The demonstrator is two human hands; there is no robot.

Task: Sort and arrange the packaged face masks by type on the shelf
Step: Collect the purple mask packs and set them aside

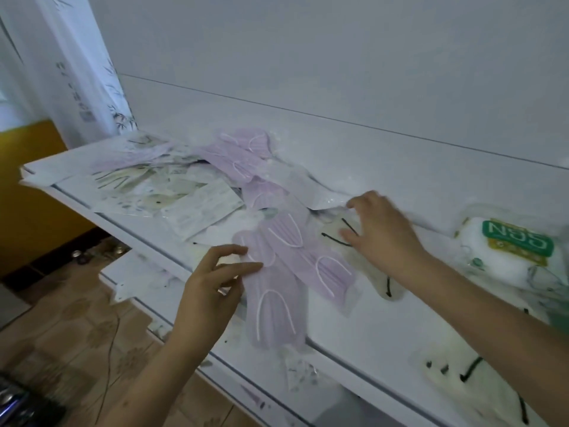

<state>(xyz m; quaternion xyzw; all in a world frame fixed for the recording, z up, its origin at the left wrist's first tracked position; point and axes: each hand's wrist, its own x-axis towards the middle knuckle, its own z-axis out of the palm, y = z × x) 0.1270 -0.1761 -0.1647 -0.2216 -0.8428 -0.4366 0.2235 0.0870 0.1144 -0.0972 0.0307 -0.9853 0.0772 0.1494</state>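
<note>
White shelf (pixel 354 331) bearing a loose heap of packaged face masks. Left hand (pixel 212 291): thumb and forefinger pinch the upper corner of a lilac mask packet (pixel 277 315), which lies at the shelf's front edge, partly overhanging it. A second lilac packet (pixel 320 266) lies just beside it, overlapping. Right hand (pixel 381 235): fingers spread and nearly straight, resting on a cream mask with black ear loops (pixel 378 282) (holding nothing). Further right, an N95 packet with a green label (pixel 517 241). Printed white packets (pixel 172 195) lie heaped at the left end, near a curtain (pixel 77 72).
</note>
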